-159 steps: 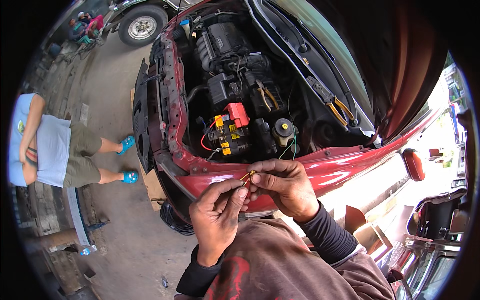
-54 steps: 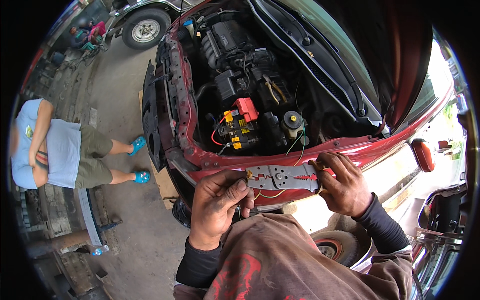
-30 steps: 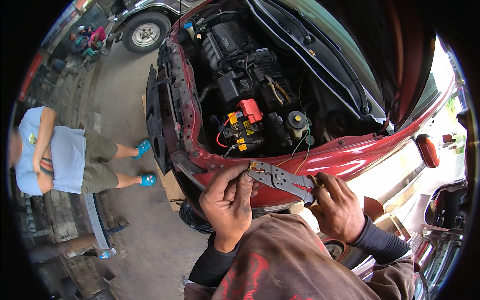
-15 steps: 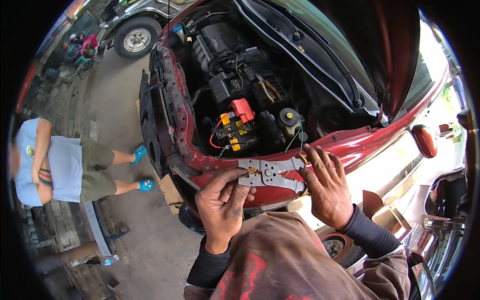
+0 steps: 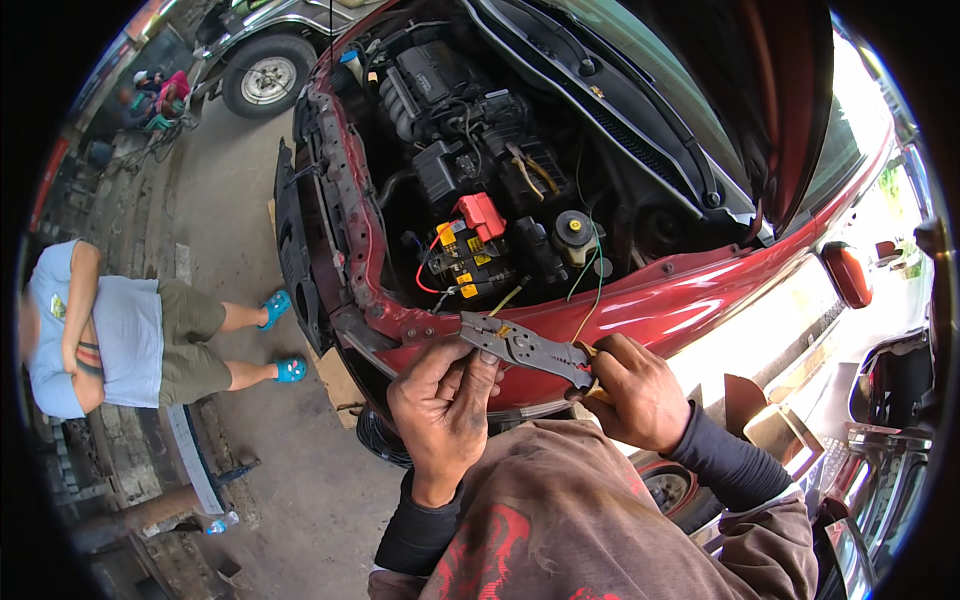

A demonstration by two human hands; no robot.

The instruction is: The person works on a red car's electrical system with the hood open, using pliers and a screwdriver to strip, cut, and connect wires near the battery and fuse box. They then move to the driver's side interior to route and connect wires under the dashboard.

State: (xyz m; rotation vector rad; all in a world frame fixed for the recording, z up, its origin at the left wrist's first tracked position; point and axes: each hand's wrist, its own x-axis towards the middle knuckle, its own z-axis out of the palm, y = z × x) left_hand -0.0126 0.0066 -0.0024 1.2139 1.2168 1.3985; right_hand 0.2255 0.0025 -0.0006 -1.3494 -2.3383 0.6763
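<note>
Over the car's red front fender, my right hand (image 5: 645, 395) is wrapped round the yellow handles of a grey wire stripper (image 5: 530, 350). The tool slants, its nose up and to the left, beside my left hand (image 5: 440, 410). Thumb and fingers of my left hand are pinched at the nose; what they hold is hidden. A yellowish wire (image 5: 510, 297) runs from the jaws towards the engine bay. Just beyond is the car battery (image 5: 470, 270), with a red terminal cover (image 5: 481, 215) and a red wire (image 5: 421, 270). Thin green wires (image 5: 597, 265) hang by a round reservoir (image 5: 574, 232).
The raised hood (image 5: 770, 90) leans over the right of the engine bay (image 5: 440, 110). A person (image 5: 110, 320) with folded arms stands left of the car. Other people sit at the far left, near another vehicle's wheel (image 5: 268, 80). A side mirror (image 5: 850, 275) sticks out at right.
My right hand, its fingers stretched along the handles before, has closed round them. The wire stripper has tilted, its nose shifting left and up. My left hand stays nearly in place.
</note>
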